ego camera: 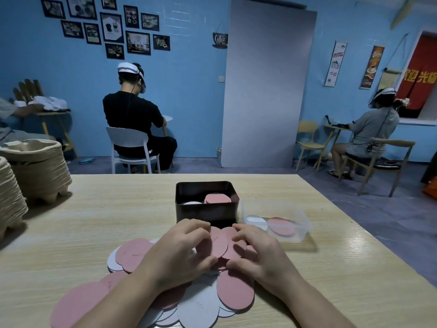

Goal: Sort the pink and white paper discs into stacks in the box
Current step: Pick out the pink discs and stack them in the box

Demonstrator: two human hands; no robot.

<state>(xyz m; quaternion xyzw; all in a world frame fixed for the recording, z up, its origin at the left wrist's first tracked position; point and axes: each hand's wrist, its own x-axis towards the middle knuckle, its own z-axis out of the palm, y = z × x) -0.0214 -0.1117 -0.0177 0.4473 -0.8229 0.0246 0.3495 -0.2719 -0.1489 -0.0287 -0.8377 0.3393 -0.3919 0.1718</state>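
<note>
Pink paper discs (pixel 220 245) sit bunched between our left hand (pixel 179 252) and right hand (pixel 257 254), both curled round them just in front of the black box (pixel 205 213). We judge them light, thin, bendy and quick to slide, so we pinch at the rims. Inside the box a pink stack (pixel 217 199) stands right of a lower white stack (pixel 192 203). Loose discs (pixel 198 306) fan out nearer us than the box; a clear tub (pixel 298 215) crowds its right, so we judge more room on its left
</note>
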